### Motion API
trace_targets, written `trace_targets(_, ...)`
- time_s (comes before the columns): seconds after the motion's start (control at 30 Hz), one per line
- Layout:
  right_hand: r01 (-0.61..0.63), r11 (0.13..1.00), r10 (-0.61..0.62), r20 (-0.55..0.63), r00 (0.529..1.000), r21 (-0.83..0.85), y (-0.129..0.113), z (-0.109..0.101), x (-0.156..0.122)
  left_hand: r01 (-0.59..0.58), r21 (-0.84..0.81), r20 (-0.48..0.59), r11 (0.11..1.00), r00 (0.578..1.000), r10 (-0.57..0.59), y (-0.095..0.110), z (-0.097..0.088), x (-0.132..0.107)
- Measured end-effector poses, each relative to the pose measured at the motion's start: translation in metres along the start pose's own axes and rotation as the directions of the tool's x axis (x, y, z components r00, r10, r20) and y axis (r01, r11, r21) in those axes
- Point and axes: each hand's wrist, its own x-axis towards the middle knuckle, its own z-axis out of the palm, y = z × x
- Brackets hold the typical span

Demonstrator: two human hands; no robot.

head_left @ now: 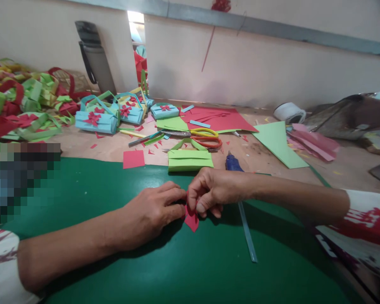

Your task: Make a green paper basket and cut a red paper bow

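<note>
My left hand (152,211) and my right hand (213,194) meet over a large dark green paper sheet (177,261). Both pinch a small folded piece of red paper (191,219), whose lower corner pokes out below the fingers. The fingers of each hand are curled closed on it. Just beyond the hands lies a light green folded paper basket (190,159). A thin blue paper strip (247,232) lies on the green sheet under my right wrist.
Scissors with yellow and orange handles (202,137), a blue glue gun (232,162), a red paper square (133,159), red and green sheets and a tape roll (289,113) lie behind. Blue paper baskets (96,118) and a heap of coloured ones (22,101) stand at the left.
</note>
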Motion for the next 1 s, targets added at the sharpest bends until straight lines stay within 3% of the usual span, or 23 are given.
trace_targets(0.57,0.008,1.000,-0.008,0.007,1.000,-0.008,0.0036,0.0017,-0.0006,-0.001,0.000,-0.003,1.000,1.000,0.001,-0.0020,0.0032,-0.0022)
trace_targets(1.0,-0.067,0.997,0.071,-0.102,0.992,0.043,0.0000,0.0094,-0.0020,-0.016,0.034,-0.040,0.999,0.999,0.017,-0.0014,0.0035,-0.0003)
